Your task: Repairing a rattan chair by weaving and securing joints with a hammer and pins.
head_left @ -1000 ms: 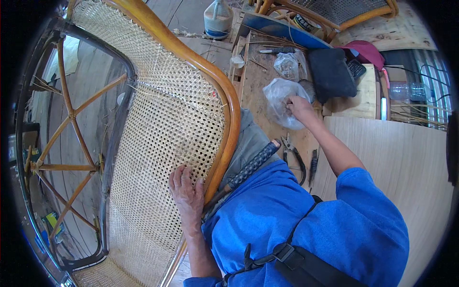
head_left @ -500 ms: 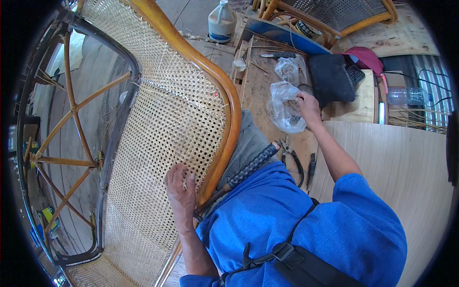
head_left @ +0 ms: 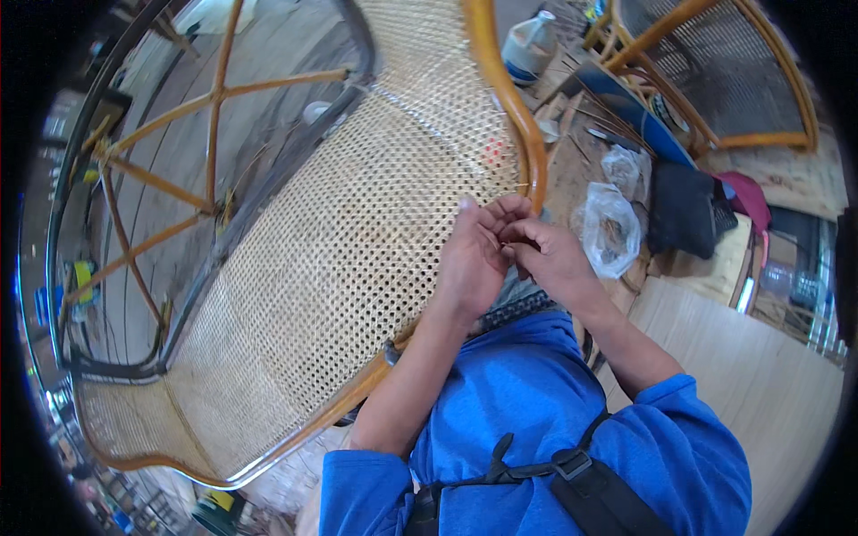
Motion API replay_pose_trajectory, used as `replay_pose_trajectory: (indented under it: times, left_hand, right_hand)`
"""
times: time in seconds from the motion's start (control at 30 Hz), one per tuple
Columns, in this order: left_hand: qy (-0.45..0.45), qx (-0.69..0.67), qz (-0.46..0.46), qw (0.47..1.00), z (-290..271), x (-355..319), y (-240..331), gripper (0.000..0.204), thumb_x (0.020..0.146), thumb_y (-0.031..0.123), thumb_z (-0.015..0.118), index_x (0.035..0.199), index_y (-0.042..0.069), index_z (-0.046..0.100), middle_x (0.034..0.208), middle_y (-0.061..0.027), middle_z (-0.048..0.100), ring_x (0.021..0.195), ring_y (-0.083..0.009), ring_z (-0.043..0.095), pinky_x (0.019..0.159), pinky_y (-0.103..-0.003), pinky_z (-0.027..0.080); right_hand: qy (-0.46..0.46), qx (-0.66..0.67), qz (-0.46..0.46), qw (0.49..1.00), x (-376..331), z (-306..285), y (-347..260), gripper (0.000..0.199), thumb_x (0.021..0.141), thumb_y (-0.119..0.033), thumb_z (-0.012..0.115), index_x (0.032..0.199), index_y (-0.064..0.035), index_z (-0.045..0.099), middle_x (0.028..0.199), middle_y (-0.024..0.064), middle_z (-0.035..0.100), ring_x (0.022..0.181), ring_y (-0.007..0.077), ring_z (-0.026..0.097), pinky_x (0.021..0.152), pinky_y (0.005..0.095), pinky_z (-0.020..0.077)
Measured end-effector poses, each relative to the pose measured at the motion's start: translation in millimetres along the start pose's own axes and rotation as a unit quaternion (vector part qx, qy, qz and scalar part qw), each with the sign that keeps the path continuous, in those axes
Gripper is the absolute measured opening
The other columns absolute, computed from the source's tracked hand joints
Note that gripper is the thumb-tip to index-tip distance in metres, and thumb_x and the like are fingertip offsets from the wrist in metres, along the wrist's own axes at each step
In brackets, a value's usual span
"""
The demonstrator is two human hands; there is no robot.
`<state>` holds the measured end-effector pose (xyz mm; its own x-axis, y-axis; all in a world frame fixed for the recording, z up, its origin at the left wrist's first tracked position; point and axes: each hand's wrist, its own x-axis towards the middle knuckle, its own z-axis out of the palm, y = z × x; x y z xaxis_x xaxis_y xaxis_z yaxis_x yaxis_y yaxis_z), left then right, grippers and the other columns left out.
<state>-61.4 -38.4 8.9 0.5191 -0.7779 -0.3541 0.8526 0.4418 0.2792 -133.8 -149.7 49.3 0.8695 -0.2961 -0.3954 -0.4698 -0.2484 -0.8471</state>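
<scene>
A big rattan chair (head_left: pixel 500 98) fills the left and centre of the frame, its woven cane panel (head_left: pixel 357 241) spreading from the upper middle down to the lower left, edged by a curved orange-brown rail. Behind it at upper left a dark metal frame with wooden spokes (head_left: pixel 161 188) shows through. At upper right stands a second cane chair (head_left: pixel 724 80), with a white plastic jug (head_left: pixel 529 46) just left of it at the top edge. Below that, right of centre, a black bag (head_left: pixel 684 210) lies on the cluttered wooden bench, and beside it a clear plastic bag (head_left: pixel 609 228).

Both hands meet at the centre, against the panel's right edge just under the rail. The left hand (head_left: pixel 472 259) rests on the weave with fingers curled, thumb raised. The right hand (head_left: pixel 550 255) touches it, fingertips pinched together, seemingly on a thin cane strand, though that is too fine to make out.
</scene>
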Motion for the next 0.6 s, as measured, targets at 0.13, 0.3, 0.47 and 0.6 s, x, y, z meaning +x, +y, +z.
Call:
replay_pose_trajectory:
  times: [0.13, 0.3, 0.47, 0.6]
  left_hand:
    - [0.047, -0.087, -0.015, 0.995, -15.1, -3.5, -0.4, 0.054, 0.101, 0.048, 0.028, 0.111, 0.003, 0.055, 0.104, -0.0093, 0.062, 0.093, -0.0187, 0.060, 0.083, -0.033, 0.049]
    - [0.015, -0.115, -0.006, 0.993, -33.3, -10.2, -3.8, 0.044, 0.100, 0.043, 0.035, 0.107, 0.006, 0.056, 0.099, -0.0074, 0.062, 0.089, -0.0179, 0.061, 0.079, -0.034, 0.051]
    - [0.102, -0.062, 0.003, 0.993, -28.4, -17.1, -0.7, 0.027, 0.099, 0.033, 0.046, 0.098, 0.009, 0.058, 0.085, -0.0015, 0.059, 0.068, -0.0118, 0.057, 0.058, -0.026, 0.045]
    - [0.089, 0.072, -0.047, 0.992, -25.7, -27.4, 10.6, 0.020, 0.097, 0.029, 0.051, 0.095, 0.011, 0.059, 0.068, 0.0059, 0.047, 0.055, -0.0038, 0.042, 0.047, -0.020, 0.033]
  right_hand:
    - [0.017, -0.015, -0.048, 0.999, 6.5, 10.2, 4.3, 0.019, 0.088, -0.006, 0.056, 0.105, -0.0004, 0.061, 0.077, 0.0014, 0.062, 0.059, 0.0092, 0.056, 0.053, 0.0228, 0.0442]
    - [0.002, 0.048, 0.023, 0.999, 5.1, 13.3, -16.9, 0.015, 0.090, -0.006, 0.055, 0.102, -0.0002, 0.062, 0.080, 0.0019, 0.064, 0.063, 0.0084, 0.057, 0.055, 0.0230, 0.0458]
    - [-0.013, 0.106, 0.034, 0.994, 16.4, 5.6, -10.1, 0.011, 0.090, -0.007, 0.055, 0.095, -0.0015, 0.063, 0.084, 0.0031, 0.065, 0.065, 0.0076, 0.056, 0.058, 0.0227, 0.0449]
    - [0.041, 0.173, 0.017, 0.984, 21.2, 7.5, -8.5, 0.010, 0.091, -0.015, 0.058, 0.096, -0.0075, 0.061, 0.087, 0.0006, 0.064, 0.079, 0.0073, 0.057, 0.065, 0.0214, 0.0431]
